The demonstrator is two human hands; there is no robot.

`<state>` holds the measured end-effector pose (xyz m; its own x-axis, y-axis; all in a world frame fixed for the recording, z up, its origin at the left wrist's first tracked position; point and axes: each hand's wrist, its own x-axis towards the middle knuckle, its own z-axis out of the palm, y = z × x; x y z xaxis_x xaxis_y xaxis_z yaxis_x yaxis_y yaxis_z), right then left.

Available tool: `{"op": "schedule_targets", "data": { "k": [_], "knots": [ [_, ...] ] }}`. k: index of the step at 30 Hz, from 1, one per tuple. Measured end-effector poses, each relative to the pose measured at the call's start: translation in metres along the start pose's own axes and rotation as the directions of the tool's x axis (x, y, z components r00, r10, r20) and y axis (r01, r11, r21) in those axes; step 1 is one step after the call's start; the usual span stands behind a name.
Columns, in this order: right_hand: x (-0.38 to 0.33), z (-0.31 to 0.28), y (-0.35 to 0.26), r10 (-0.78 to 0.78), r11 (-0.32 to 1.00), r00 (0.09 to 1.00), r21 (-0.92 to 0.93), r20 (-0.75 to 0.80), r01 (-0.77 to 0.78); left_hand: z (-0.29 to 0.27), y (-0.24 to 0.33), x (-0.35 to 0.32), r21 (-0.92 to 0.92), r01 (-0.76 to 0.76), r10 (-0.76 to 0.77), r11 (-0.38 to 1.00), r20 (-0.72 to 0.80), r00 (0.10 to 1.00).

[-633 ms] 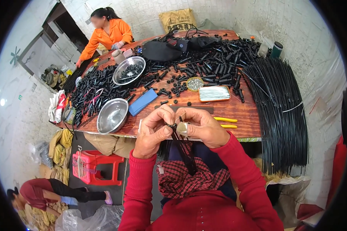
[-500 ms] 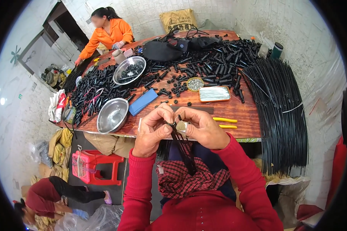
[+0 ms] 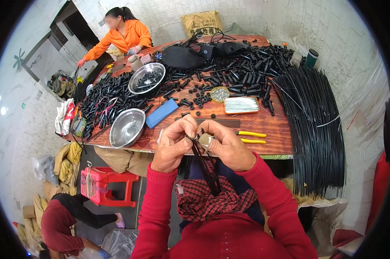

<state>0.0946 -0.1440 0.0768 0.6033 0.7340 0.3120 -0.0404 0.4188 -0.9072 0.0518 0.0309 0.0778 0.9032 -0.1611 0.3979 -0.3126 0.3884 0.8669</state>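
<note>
My left hand (image 3: 174,146) is closed, pinching the top of a bundle of thin black strands (image 3: 208,172) in front of my chest. The strands hang down over a red-and-black checked cloth (image 3: 212,198) on my lap. Close against it, my right hand (image 3: 229,146) pinches too, its fingertips meeting the left ones at the strands' upper end. A small dark piece shows between the fingers, too small to name. A beige and silvery roundish thing (image 3: 205,140) sits at my right thumb; whether it is worn or held is unclear.
Yellow-handled pliers (image 3: 253,137), a steel bowl (image 3: 127,128), a blue block (image 3: 161,113) and a tray of thin pale rods (image 3: 241,105) lie on the wooden table. Black tubular parts (image 3: 104,99) are heaped beyond. Long black rods (image 3: 316,134) hang over the right edge. Two other people work leftward.
My hands stay nearly in place, still pinching the strands. The person in orange has raised an outstretched arm slightly. The person at lower left has bent further down.
</note>
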Motion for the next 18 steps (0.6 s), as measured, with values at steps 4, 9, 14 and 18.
{"op": "schedule_targets", "data": {
  "k": [4,9,14,18],
  "knots": [
    [-0.002,0.009,0.007,-0.035,0.999,0.996,-0.026,-0.084,0.033,0.006,-0.005,-0.002,0.024,-0.044,0.046,0.999,-0.049,0.998],
    [-0.008,0.019,0.016,-0.123,0.992,0.977,-0.06,-0.176,0.114,0.01,-0.012,-0.005,0.015,-0.1,0.101,0.995,-0.125,0.987],
    [-0.007,0.021,0.016,-0.15,0.986,0.965,-0.108,-0.217,0.129,0.011,-0.015,-0.008,0.04,-0.134,0.139,0.99,-0.179,0.974],
    [-0.007,0.025,0.016,-0.238,0.938,0.931,-0.312,-0.277,0.147,0.014,-0.015,-0.01,0.13,-0.154,0.183,0.979,-0.255,0.949]
  ]
}}
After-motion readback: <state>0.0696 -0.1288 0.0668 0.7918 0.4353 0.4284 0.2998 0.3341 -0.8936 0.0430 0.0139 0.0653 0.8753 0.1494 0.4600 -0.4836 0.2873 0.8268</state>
